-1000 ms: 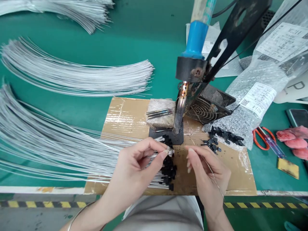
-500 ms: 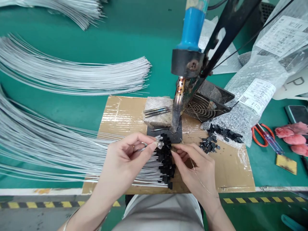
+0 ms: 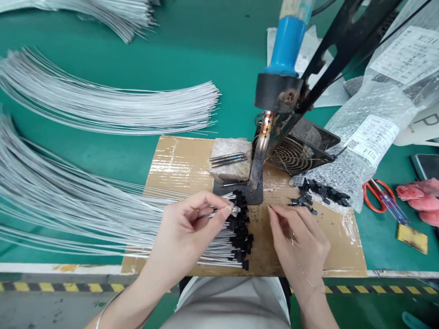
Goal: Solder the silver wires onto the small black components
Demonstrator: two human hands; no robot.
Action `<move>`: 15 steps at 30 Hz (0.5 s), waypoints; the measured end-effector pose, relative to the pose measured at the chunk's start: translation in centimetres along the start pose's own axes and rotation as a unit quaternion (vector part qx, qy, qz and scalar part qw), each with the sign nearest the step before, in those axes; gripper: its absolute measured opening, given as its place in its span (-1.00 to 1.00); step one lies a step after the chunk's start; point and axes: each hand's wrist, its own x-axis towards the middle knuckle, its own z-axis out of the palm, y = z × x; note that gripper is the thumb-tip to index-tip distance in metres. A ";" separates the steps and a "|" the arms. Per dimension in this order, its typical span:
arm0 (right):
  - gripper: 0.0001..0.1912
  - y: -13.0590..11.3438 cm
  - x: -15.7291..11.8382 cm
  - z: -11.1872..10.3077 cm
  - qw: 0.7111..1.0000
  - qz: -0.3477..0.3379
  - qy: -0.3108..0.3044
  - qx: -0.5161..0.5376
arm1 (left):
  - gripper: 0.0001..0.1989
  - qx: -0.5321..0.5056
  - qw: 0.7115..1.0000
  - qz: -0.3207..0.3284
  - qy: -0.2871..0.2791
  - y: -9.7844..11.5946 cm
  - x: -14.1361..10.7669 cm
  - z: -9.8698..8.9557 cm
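Observation:
My left hand (image 3: 195,224), thumb and fingertips pinched together, grips a thin light-grey wire with a small pale, shiny piece (image 3: 235,210) at its tip. Beneath it lies a bundle of grey wires (image 3: 214,242) whose right ends carry black caps (image 3: 242,233). My right hand (image 3: 298,237) is closed in a pinch just right of the bundle. A thin silvery strand like solder wire (image 3: 300,265) runs from its fingers down over the wrist; the pinched end is too small to make out. Above both hands a blue-handled soldering iron (image 3: 262,151) points its tip downward.
The iron's black bracket (image 3: 329,68) slants across. Under it are a fan (image 3: 291,151) and a pale block (image 3: 229,169) with metal rods. Loose black caps (image 3: 324,192) lie right, beside bubble-wrap bags (image 3: 373,109) and orange-handled scissors (image 3: 372,203). More wire bundles (image 3: 113,109) fill the left.
My right hand has drawn away to the right from the small pale piece and the black caps. My left hand keeps its pinch. The whole view has shifted slightly.

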 end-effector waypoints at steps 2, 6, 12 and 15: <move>-0.92 0.4 -0.2 -0.4 0.998 -0.022 -0.005 -0.066 | -0.92 0.000 1.000 0.003 -0.008 0.1 0.0 0.1; -0.95 0.9 -0.5 -0.9 0.998 0.055 -0.028 0.011 | -0.91 -0.023 0.999 -0.016 0.019 0.1 -0.2 0.6; -0.93 1.8 -0.1 -0.8 0.998 0.037 -0.045 0.033 | -0.91 -0.023 0.999 -0.020 0.015 0.3 -0.6 0.9; -0.96 1.7 0.1 -0.5 0.998 -0.005 -0.057 -0.002 | -0.88 -0.020 0.999 -0.040 0.017 0.6 -0.8 1.0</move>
